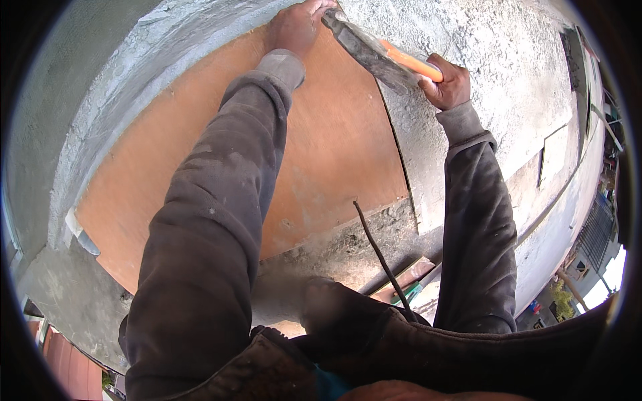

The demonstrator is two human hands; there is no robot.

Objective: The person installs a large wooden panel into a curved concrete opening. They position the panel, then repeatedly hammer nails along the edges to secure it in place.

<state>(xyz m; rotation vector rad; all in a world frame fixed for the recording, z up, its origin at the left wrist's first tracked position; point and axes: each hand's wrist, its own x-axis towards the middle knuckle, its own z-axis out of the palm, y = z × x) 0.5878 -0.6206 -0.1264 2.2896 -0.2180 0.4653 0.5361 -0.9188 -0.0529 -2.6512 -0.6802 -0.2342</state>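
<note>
One trowel (364, 50) extends up-left from the right hand (449, 83), clasping its orange handle (411, 61), toward the left hand (294, 28), grip unclear.

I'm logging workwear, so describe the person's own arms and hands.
The left hand and right hand are bare, without gloves. The left sleeve and right sleeve are long, dark grey-brown and creased, ending in snug cuffs. Pale smudges mark the left sleeve.

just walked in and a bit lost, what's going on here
A person's right hand grips the orange handle of a smeared grey trowel, held across the edge of an orange panel beside a rough pale surface. The left hand is by the trowel's far end; whether they touch is unclear.
</note>
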